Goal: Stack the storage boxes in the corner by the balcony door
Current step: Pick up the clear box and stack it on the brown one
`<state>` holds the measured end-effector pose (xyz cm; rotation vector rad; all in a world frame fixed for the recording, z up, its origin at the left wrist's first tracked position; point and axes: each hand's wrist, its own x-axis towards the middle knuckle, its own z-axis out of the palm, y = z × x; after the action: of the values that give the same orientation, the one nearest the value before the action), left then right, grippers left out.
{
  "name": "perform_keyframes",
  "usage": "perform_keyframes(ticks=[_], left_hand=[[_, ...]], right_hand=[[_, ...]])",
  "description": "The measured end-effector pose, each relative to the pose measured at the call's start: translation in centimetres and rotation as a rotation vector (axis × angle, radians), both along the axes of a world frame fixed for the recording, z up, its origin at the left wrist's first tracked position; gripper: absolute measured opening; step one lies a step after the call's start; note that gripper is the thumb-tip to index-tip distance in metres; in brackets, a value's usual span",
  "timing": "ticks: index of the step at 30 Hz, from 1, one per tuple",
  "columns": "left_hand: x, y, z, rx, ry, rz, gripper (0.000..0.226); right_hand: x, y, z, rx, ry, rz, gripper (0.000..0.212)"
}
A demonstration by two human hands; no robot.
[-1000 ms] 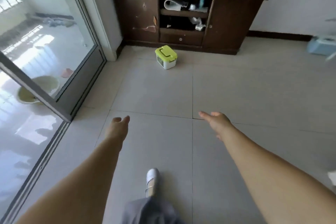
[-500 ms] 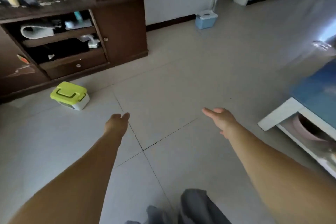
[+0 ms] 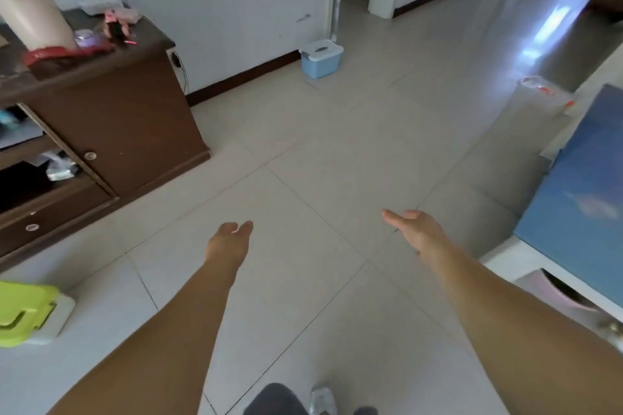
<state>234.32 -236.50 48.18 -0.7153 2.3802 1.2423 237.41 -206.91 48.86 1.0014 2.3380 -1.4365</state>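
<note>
A small pale-blue plastic storage box with a white handled lid point(image 3: 321, 58) stands on the far floor, right against the white wall beside a doorway. A second storage box with a lime-green lid and green handle over a white base point(image 3: 32, 313) sits at the near left edge of the view, partly cut off, close in front of the dark brown wooden cabinet point(image 3: 114, 118). A clear plastic lidded box with reddish clips point(image 3: 543, 91) shows at far right, blurred, next to the blue-topped white table point(image 3: 580, 185). None of the three touches another; they lie well apart across the pale tiled floor point(image 3: 303, 152). Both bare arms reach forward over the tiles. The left hand point(image 3: 229, 239) is empty, its fingers relaxed and loosely extended, thumb slightly apart. The right hand point(image 3: 416, 229) is likewise empty, palm turned inward, fingers straight and together. Neither hand is near any box. On the cabinet top stand a cream-coloured roll on a red base point(image 3: 32, 15) and small pink clutter, too blurred to name. A grey trouser leg and a silvery-white shoe point(image 3: 322, 399) appear at the bottom edge.
</note>
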Motion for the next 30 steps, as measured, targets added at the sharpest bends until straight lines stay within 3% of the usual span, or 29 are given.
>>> perform_keyframes(ticks=[7, 15, 25, 30], left_hand=[[-18.2, 4.3, -0.2, -0.008, 0.017, -0.024, 0.056], [-41.3, 12.1, -0.2, -0.002, 0.03, -0.212, 0.057], [-62.1, 33.7, -2.4, 0.056, 0.018, -0.463, 0.056], [-71.4, 47.1, -1.8, 0.075, 0.008, -0.471, 0.054]], right_hand=[[-16.7, 3.7, -0.4, -0.056, 0.02, -0.078, 0.076], [-32.7, 10.7, -1.4, -0.133, 0.017, -0.288, 0.08], [-46.1, 28.3, -5.2, -0.183, 0.03, -0.558, 0.086], [-53.8, 40.0, -5.3, -0.208, 0.006, -0.594, 0.088]])
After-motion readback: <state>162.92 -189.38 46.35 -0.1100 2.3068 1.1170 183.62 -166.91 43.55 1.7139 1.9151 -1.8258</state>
